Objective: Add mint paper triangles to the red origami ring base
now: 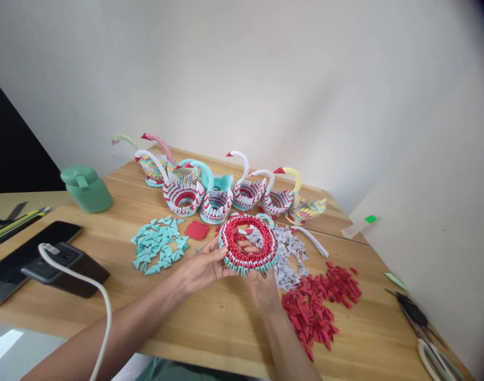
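Observation:
Held up over the table is a folded-paper ring (270, 244), red inside with white and turquoise rows around its outer edge. My left hand (206, 266) grips its left side, thumb on the rim. At the lower right edge, my right hand (262, 288) holds the same ring, and some fingers show through the hole. To the left lies a pile of turquoise paper triangles (158, 246). Right of the ring are white paper triangles (289, 256), and nearer to me, red paper triangles (311, 312).
Several finished paper swans (184, 197) stand behind the ring. A red paper stack (197, 230) and a white curved neck piece (311, 241) lie nearby. At left are a green container (87, 189), a phone (31, 259) and a black power block (67, 270) with a white cable. Scissors (430, 344) lie right.

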Tool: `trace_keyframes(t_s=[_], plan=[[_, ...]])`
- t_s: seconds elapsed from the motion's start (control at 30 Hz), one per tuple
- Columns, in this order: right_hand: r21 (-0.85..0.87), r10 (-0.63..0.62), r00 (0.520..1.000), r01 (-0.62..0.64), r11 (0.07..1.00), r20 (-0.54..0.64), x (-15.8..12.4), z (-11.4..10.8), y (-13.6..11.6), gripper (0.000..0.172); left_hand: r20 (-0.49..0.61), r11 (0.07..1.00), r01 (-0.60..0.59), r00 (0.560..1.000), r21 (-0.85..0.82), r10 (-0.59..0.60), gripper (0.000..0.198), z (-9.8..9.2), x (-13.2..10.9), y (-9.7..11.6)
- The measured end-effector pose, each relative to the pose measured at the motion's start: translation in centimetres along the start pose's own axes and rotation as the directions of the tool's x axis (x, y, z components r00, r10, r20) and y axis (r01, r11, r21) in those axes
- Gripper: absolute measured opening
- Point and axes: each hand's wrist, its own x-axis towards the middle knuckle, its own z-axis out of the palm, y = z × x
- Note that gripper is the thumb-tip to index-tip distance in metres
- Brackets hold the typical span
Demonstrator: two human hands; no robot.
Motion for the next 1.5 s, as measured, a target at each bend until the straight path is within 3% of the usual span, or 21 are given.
trace_keyframes(t_s=[0.27, 0.5, 0.73, 0.83, 1.07, 1.3, 1.37, 1.43, 1.5], plan=[[0.141, 0.041, 0.998, -0.048, 0.989, 0.055, 0.0, 1.1, -0.6, 0.037, 0.029, 0.999, 0.022, 0.999, -0.039, -0.021, 0.045, -0.2, 0.0, -0.5], [0.143, 0.04, 0.998, -0.047, 0.989, 0.05, 0.3, 1.2, -0.8, 0.032, 0.041, 0.998, 0.02, 0.999, -0.058, -0.018, 0.04, -0.2, -0.1, -0.5], [0.168, 0.015, 1.0, -0.016, 0.986, 0.01, 0.5, 1.6, -0.9, 0.031, -0.029, 0.992, 0.044, 0.998, -0.116, -0.048, 0.04, -0.4, 0.1, -1.3], [0.131, 0.019, 1.0, -0.016, 0.991, -0.02, 0.5, 1.5, -1.0, 0.03, 0.013, 0.992, 0.026, 1.0, -0.12, -0.024, 0.034, -0.3, 0.2, -1.7], [0.049, 0.093, 0.992, -0.089, 0.995, -0.085, 0.1, 1.3, -1.2, 0.033, 0.067, 0.982, -0.12, 0.992, 0.146, 0.111, 0.05, 0.3, 0.0, -1.1], [-0.018, 0.201, 0.98, -0.201, 0.979, -0.004, 1.5, 0.9, -2.0, 0.062, 0.025, 0.889, -0.298, 0.951, 0.348, 0.309, 0.031, 0.4, 0.0, 0.1], [-0.077, 0.17, 0.984, -0.174, 0.982, -0.05, 1.9, 0.2, -2.2, 0.059, 0.013, 0.858, -0.346, 0.929, 0.38, 0.369, 0.028, 0.5, 0.2, 0.5], [-0.19, 0.094, 0.976, -0.132, 0.973, -0.194, 2.0, -0.5, -2.4, 0.049, -0.017, 0.838, -0.371, 0.911, 0.401, 0.412, 0.028, 0.4, 0.4, 0.8], [-0.411, -0.09, 0.939, -0.058, 0.91, -0.333, 1.7, -0.6, -2.9, 0.033, -0.038, 0.822, -0.375, 0.902, 0.43, 0.431, 0.027, 0.3, 0.6, 1.0]])
